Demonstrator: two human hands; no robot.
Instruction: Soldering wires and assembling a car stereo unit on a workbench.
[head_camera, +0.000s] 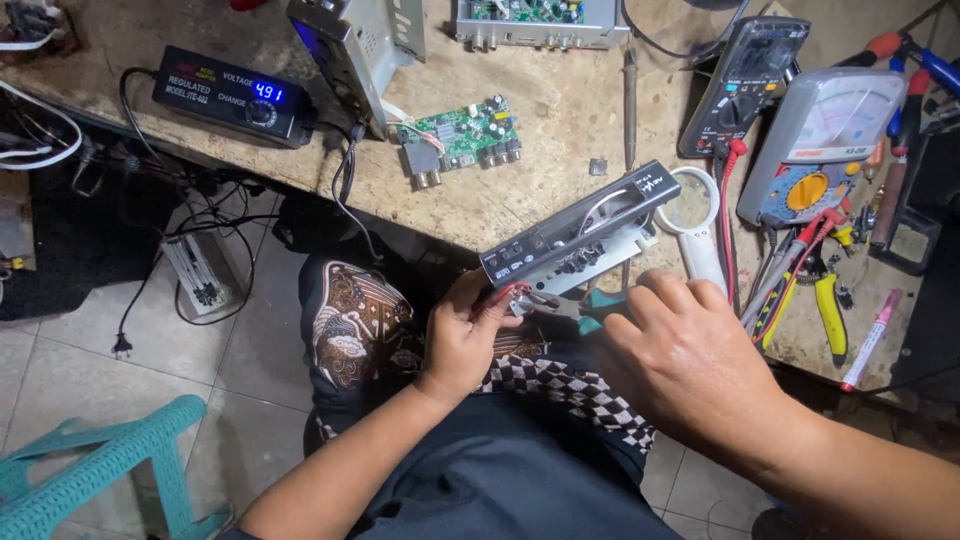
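a person seated at a worn wooden table (560, 120) holds a black front panel (580, 225) from an electronic unit over the table's near edge, above the lap. the left hand (462, 335) is curled shut around the panel's lower left end, where red wires (505, 293) come out between thumb and fingers. the right hand (680, 350) sits just beside the panel's lower right, seen from the back, fingers bent toward a teal-handled tool (598, 310) that shows only in part; whether the fingers actually pinch it cannot be told. the panel is tilted, its right end higher, with a pale metal bracket behind it.

on the table beyond lie a green circuit board (462, 138), a black power supply (232, 95) with a lit blue display, a soldering iron (630, 100), a white magnifier (695, 225), a dark digital meter (745, 85) and a grey analog meter (815, 145) with red and black leads. yellow-handled pliers (828, 315) and a pink marker (870, 340) lie near the right edge. a teal plastic stool (100, 465) stands on the tiled floor at lower left, near a power strip (195, 270) and loose cables.
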